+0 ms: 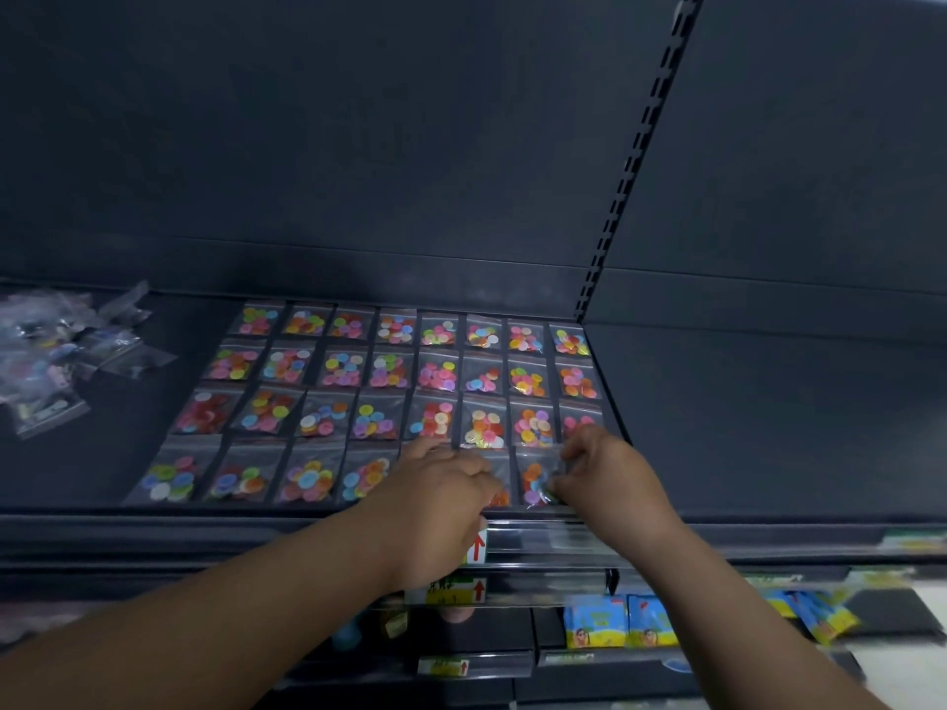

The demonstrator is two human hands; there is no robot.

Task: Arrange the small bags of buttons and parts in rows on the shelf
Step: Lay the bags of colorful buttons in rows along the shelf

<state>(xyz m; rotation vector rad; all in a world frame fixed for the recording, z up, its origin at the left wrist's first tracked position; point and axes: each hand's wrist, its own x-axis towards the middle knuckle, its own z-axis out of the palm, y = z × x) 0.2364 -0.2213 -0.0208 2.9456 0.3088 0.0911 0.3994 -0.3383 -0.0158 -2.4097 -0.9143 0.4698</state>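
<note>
the right hand (599, 468) pinches a small clear zip bag of orange and blue buttons (533, 476) with curled fingertips, in the front row on the dark grey metal shelf (717, 427); just left of those fingers, the left hand (440, 489) lies nearly straight-fingered on the neighbouring clear bag (499, 499)

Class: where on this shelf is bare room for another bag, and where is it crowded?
Bare: the strip between the loose pile and the grid, and the next shelf right of it. Crowded: the grid, bags edge to edge; the left hand rests on its front row, the right hand pinches a bag there.
</note>
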